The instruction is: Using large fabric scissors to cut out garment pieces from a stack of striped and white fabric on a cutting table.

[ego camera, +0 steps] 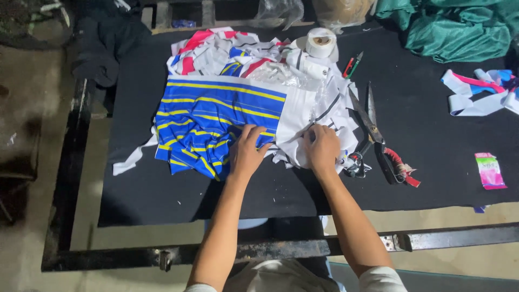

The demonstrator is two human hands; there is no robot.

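Observation:
A blue fabric piece with yellow stripes [211, 116] lies on the black table cover [432, 124], joined on its right to white fabric [296, 116]. My left hand [246, 151] rests flat on the blue piece's lower right edge, fingers spread. My right hand [321, 148] presses down on the crumpled white fabric beside it, fingers curled onto the cloth. Large black scissors [373, 127] lie just right of my right hand, untouched.
A heap of red, white and blue fabric scraps [227, 54] lies behind. A white tape roll [320, 42], small snips [352, 65], green cloth [459, 27], coloured strips [481, 92] and a pink packet [490, 170] sit around. A black metal frame [270, 249] edges the table.

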